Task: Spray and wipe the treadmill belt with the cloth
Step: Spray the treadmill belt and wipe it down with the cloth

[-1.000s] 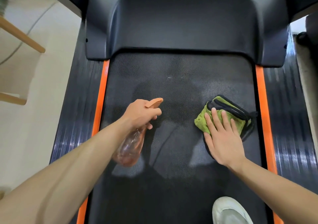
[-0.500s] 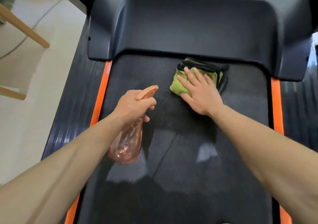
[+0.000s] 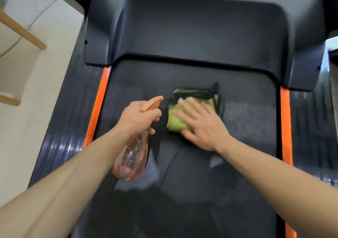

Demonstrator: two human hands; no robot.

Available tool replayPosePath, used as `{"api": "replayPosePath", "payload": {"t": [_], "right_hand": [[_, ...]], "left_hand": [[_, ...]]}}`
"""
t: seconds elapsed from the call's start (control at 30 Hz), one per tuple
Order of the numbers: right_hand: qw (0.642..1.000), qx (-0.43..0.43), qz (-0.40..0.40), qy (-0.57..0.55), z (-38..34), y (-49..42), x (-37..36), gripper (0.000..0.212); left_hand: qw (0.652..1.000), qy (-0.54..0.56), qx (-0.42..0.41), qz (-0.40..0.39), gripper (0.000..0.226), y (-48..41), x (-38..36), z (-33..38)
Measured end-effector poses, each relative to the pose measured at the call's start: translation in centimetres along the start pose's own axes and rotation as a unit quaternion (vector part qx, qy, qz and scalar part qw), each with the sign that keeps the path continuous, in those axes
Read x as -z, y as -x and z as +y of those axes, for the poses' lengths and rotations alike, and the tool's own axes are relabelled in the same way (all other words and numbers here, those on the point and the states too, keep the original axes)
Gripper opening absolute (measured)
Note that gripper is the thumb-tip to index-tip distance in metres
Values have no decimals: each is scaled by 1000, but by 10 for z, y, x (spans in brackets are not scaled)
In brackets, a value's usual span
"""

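A black textured treadmill belt (image 3: 247, 128) fills the middle of the head view. My right hand (image 3: 201, 126) lies flat, fingers straight, pressing a folded green cloth with black edging (image 3: 175, 120) onto the belt's centre. To its left, my left hand (image 3: 137, 117) grips the neck of a clear orange spray bottle (image 3: 131, 159). The bottle hangs tilted above the belt, its orange nozzle pointing up and right, close to the cloth's left edge.
Orange strips (image 3: 98, 106) and ribbed dark side rails (image 3: 69, 124) flank the belt. The black motor cover (image 3: 201, 29) rises at the belt's far end. Pale floor and wooden furniture legs (image 3: 23, 31) lie to the left.
My right hand has slid the cloth from the right side of the belt up toward the motor cover, then back down to the centre. The left hand has kept the bottle nearly still.
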State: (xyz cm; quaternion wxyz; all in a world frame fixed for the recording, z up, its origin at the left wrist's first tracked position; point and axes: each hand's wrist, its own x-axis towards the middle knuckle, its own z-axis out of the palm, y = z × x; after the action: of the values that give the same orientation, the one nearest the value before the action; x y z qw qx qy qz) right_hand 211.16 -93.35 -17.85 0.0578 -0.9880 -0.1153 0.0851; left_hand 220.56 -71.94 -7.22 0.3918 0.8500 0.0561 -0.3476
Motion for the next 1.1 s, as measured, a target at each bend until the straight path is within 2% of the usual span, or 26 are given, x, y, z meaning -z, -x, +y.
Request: {"api": "replayPosePath", "payload": {"t": [0.1,0.17,0.27,0.43,0.53,0.73,0.87,1.1], "right_hand": [[976,-215,19,-39,40,9,10,66],[962,-268,35,-23,46,39,5,67],[964,-264,36,-6,18,98,-12,68],[978,-203,9,-35,-23,161,-29,68],[980,-197,0,-40,-24,168,-26,68],[976,-213,-19,-47,-28,166,-20,66],[973,-223,-31,-57,-31,165,-16,66],[972,-212,-52,-83,-37,183,-12,66]], "left_hand": [[1000,-21,-18,-8,21,-5,-17,12],[999,-42,-30,-13,19,-9,-29,23],[997,-55,-49,-24,21,-13,-44,42],[989,-109,-87,-51,17,-23,-62,68],[980,-152,-106,-74,16,-26,-71,73],[974,-169,-106,-106,14,-21,-82,75],[963,-191,-137,-131,12,-16,-98,78],[951,-217,-165,-149,19,-18,-121,97]]}}
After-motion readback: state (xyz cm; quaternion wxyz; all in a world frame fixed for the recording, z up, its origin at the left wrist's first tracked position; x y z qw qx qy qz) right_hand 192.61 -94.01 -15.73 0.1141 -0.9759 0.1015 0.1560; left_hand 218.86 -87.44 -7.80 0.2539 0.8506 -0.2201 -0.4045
